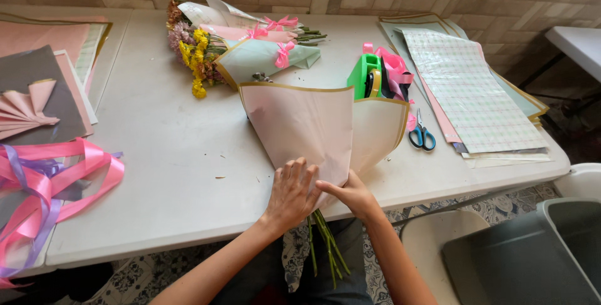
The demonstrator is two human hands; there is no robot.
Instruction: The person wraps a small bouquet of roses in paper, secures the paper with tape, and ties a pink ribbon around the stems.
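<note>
A bouquet wrapped in pale pink paper with a gold edge (pixel 307 123) lies on the white table (pixel 175 161), its green stems (pixel 325 245) hanging over the near edge. My left hand (pixel 291 193) presses flat on the lower part of the wrap. My right hand (pixel 350 192) pinches the paper at the neck, just right of the left hand. The flowers inside are hidden by the paper.
Finished bouquets with pink bows (pixel 241 45) lie at the back. A green tape dispenser (pixel 366 76), blue scissors (pixel 422 135) and wrapping sheets (pixel 476 86) are to the right. Pink ribbon (pixel 50 186) and more paper (pixel 37 80) lie left. A grey bin (pixel 532 255) stands lower right.
</note>
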